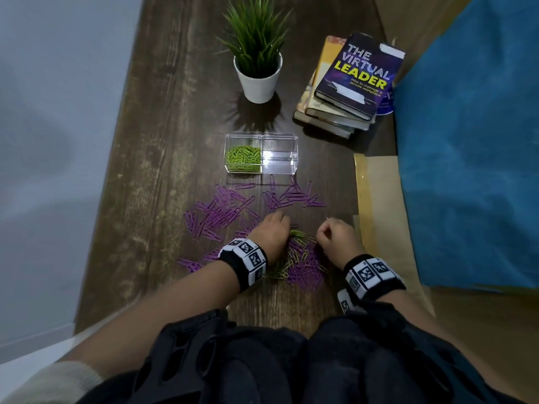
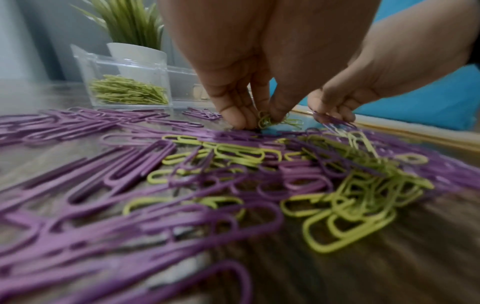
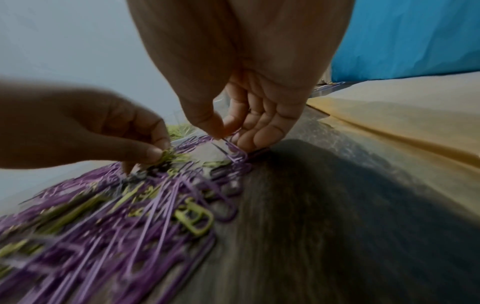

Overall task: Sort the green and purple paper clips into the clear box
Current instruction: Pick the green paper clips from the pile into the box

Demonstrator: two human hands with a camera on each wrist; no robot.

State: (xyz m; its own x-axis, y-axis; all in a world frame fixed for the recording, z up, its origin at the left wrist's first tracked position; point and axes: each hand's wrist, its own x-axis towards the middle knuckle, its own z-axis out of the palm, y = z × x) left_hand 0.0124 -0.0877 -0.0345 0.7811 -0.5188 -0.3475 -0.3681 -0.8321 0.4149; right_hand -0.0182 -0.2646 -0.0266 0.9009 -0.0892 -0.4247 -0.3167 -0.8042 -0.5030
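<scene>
A clear two-compartment box [image 1: 261,153] stands mid-table; its left half holds green paper clips [image 1: 242,156], its right half looks bare. Purple clips [image 1: 221,211] lie scattered in front of the box. A mixed purple and green heap [image 1: 300,262] lies between my hands. My left hand [image 1: 272,230] pinches a small bunch of green clips [image 2: 270,121] at the heap's far edge. Just to the right, my right hand [image 1: 335,236] pinches a purple clip [image 3: 235,154] against the table.
A potted plant [image 1: 258,59] in a white pot and a stack of books [image 1: 350,83] stand behind the box. Brown paper [image 1: 379,205] and blue cloth [image 1: 472,158] lie along the right side. The dark wooden table [image 1: 163,158] drops off at the left.
</scene>
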